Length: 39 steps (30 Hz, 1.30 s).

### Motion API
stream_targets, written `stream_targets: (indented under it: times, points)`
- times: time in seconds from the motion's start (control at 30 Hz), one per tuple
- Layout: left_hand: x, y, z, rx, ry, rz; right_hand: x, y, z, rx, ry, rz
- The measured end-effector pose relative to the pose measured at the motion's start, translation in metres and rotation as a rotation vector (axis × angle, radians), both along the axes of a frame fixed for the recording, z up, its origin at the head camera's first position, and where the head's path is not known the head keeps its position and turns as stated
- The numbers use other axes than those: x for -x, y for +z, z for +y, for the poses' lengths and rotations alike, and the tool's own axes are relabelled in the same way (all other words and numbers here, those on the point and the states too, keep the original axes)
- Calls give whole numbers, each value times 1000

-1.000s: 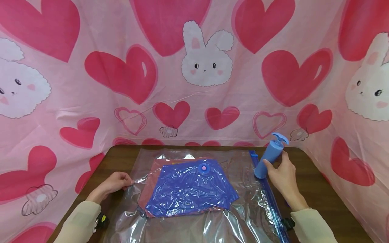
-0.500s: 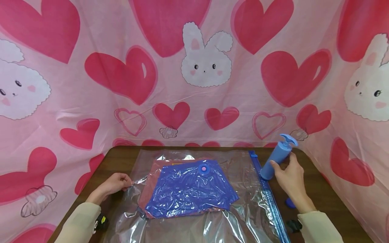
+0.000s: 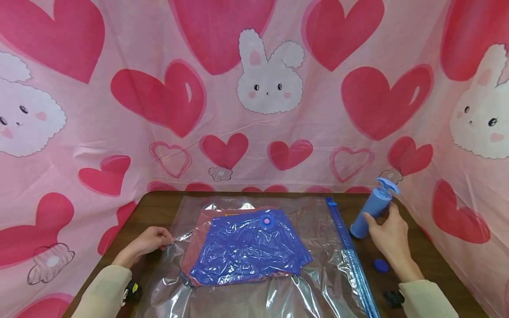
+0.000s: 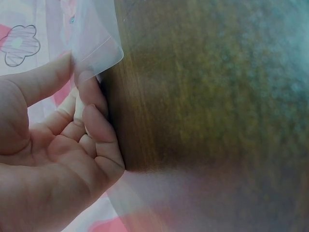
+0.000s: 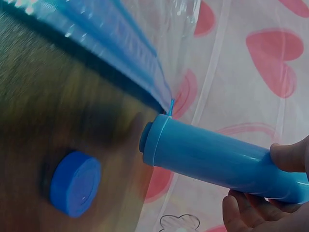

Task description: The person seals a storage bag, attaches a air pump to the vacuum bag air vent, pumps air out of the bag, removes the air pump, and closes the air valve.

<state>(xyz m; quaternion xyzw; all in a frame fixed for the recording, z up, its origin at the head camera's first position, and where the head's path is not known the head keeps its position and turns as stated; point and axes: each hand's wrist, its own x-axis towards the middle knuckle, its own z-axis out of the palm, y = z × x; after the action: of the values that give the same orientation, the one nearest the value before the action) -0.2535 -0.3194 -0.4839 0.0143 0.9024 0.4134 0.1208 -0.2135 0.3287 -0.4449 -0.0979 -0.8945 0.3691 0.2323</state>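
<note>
A large clear vacuum storage bag lies on the table, with folded blue and pinkish-red fabric inside it. On its upper side sits a round blue valve with a pink centre. My left hand pinches the bag's left edge between thumb and fingers; the left wrist view shows the clear film at the fingertips. To the right of the bag, my right hand grips a blue hand pump by its barrel. The pump leans, its T-shaped handle up and its nozzle end low over the table.
A round blue cap lies on the wooden table near my right wrist. Along the bag's right side runs a blue zip strip with a slider at its far end. A pink heart-print cloth hangs behind the table.
My right hand has carried the pump rightward, from over the zip strip to beside it. The blue cap has come into full view. My left hand has stayed in place.
</note>
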Motion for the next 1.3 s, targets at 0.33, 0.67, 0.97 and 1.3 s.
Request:
stream_targets:
  times: [0.33,0.67,0.97,1.3]
  points:
    - [2,-4,-2,1,-3,4,-3,-6,16,-1,-11,-26]
    - [5,-8,-3,-24,-30,35,-2,-10,17,-45,-20,-3]
    - [6,-7,-2,5,-20,22,-4,-8,15,-47,-17,-15]
    - [5,-6,-2,4,-28,26,-8,-10,17,-57,-20,-56]
